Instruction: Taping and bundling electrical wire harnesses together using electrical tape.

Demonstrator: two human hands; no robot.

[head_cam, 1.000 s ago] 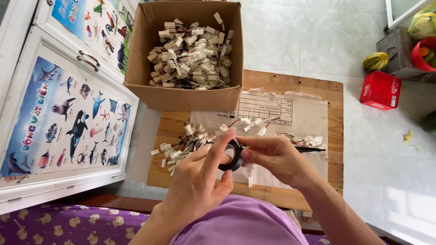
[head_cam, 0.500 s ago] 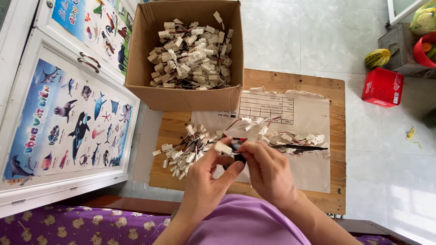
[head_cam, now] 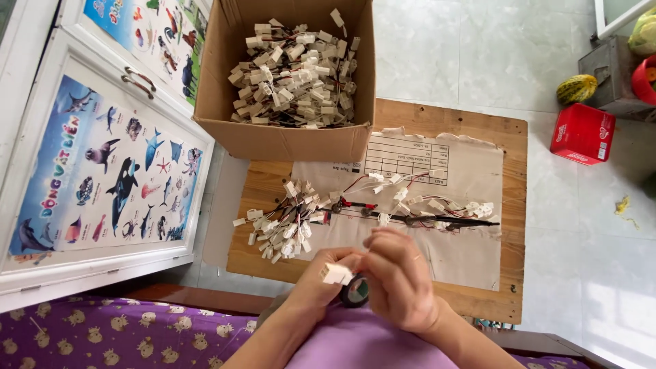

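1. Wooden board (head_cam: 437, 119): lying across the pale floor and carrying everything the hands are working on.
2. Cardboard box (head_cam: 273, 140): sitting at the far left of the board, filled with white connectors on thin wires.
3. Paper sheet (head_cam: 471, 253): spreading over the board's right half, with a line of wired connectors (head_cam: 410, 208) lying across it.
4. Connector pile (head_cam: 283, 225): lying at the sheet's left edge.
5. Left hand (head_cam: 321, 290): closing around a white connector (head_cam: 336, 274) at the near edge.
6. Right hand (head_cam: 400, 280): curling beside the left, fingers narrow, touching a dark tape roll (head_cam: 355, 292) sitting between both hands.
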